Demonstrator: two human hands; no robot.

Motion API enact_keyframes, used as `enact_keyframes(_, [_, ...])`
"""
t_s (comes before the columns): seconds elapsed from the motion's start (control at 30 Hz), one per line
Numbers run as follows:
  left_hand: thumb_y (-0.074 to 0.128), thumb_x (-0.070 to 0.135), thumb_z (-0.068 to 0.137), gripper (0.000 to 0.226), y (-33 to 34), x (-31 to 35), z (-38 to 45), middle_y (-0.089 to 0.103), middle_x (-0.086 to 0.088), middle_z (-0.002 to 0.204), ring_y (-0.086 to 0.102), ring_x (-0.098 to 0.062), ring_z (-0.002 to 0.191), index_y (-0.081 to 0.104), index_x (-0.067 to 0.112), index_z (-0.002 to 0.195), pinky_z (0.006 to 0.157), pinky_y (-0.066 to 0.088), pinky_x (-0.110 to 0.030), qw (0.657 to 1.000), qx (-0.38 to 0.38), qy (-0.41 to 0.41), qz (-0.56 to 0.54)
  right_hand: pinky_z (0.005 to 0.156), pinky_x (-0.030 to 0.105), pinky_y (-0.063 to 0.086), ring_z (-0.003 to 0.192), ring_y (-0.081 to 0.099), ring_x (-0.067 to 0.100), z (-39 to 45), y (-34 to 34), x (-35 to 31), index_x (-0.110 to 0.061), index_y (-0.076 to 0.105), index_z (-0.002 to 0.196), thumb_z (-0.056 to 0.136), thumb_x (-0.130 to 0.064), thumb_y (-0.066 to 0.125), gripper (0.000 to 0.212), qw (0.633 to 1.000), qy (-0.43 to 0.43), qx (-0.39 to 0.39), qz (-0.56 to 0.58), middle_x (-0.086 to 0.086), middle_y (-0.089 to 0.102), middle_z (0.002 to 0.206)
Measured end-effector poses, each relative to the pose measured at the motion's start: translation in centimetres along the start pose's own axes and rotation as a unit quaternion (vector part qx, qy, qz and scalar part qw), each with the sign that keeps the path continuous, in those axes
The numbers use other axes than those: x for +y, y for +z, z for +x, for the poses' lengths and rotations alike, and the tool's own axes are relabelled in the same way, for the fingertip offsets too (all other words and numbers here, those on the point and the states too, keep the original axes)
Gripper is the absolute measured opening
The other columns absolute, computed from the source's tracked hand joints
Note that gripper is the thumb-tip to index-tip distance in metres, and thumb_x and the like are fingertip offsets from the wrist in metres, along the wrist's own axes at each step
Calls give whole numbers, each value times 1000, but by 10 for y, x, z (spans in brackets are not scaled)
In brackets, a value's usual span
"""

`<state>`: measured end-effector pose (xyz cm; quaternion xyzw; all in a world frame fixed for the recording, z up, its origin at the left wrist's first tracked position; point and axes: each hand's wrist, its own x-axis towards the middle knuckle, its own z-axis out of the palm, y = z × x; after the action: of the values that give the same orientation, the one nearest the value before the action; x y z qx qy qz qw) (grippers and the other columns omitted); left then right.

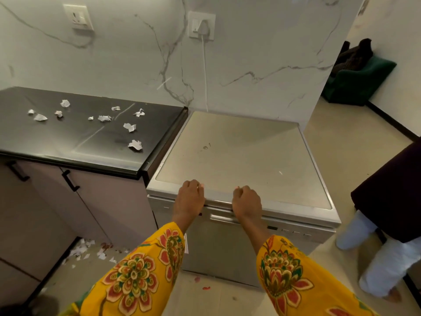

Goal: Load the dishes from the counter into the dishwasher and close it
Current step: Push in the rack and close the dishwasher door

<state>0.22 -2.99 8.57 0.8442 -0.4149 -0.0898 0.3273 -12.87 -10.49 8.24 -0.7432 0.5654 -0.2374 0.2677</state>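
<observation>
Black counter (91,133), paper scraps (135,145), shut dishwasher (239,160)

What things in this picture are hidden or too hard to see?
- Inside of the dishwasher: head view, its door is shut.
- Fingertips of the left hand and right hand: curled over the top front edge.
- Second person: cut off by the right edge.
- Control panel markings: too small to read.
</observation>
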Motion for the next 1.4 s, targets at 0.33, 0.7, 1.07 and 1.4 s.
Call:
enact_keyframes(0.33, [28, 28, 102, 55, -39, -31, 27, 12, -9, 158, 7, -23, 147, 12, 10, 151, 118, 2, -37, 981, 32, 124, 147, 118, 37, 12, 145, 12, 23, 11, 14, -44, -12, 17, 150, 100, -40, 31, 59, 969, -186, -31, -160, 7, 17, 157])
enact_keyframes(0.7, [-2, 51, 87, 68, -91, -70, 128, -28, 4, 150, -24, -15, 140, -19, 16, 143, 111, -19, -34, 966, 67, 183, 170, 113, 36, -14, 144, -19, 21, 64, 59, -132, -19, -10, 150, 91, -52, 9, 70, 951, -222, 4, -217, -7, -28, 148])
enact_keyframes(1.07, [0, 49, 88, 66, -163, -95, 227, -26, 5, 150, -34, -4, 135, -17, 17, 143, 109, -27, -25, 949, 113, 263, 130, 111, 36, -17, 137, -29, 15, 110, 88, -237, -21, -22, 141, 84, -59, -4, 71, 940, -246, 89, -218, -7, -34, 146])
enact_keyframes(1.4, [-2, 50, 87, 65, -198, -92, 280, -27, 5, 148, -34, -6, 134, -20, 18, 140, 107, -29, -22, 935, 136, 300, 130, 112, 36, -18, 138, -28, 15, 144, 90, -293, -20, -21, 142, 85, -57, -1, 71, 927, -258, 155, -225, -4, -32, 148])
